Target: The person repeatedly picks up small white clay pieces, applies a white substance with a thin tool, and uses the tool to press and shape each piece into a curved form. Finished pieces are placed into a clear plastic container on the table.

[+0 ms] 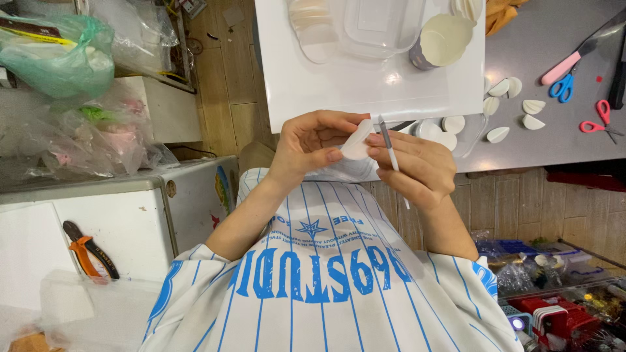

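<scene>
head view, looking down over a blue-striped white shirt point(313, 287) at two bare hands raised in front of the chest. the left hand point(312, 145) is curled, thumb and fingertips pinched on a small white oval piece point(357, 145) that sits between both hands, just below the near edge of a white board point(365, 91). the right hand point(417, 168) is also closed: its fingers touch the other side of the oval piece while gripping a thin white-handled tool point(389, 146), which stands nearly upright with its dark tip pointing up beside the piece.

beyond the hands a grey worktop point(554, 130) carries more white half-round pieces point(515, 107), blue scissors point(562, 87), red scissors point(600, 120) and a pink-handled knife point(574, 58). on the board stand a clear plastic tub point(375, 26) and a tipped paper cup point(443, 40). orange pliers point(88, 251) lie on a white surface at the lower left.
</scene>
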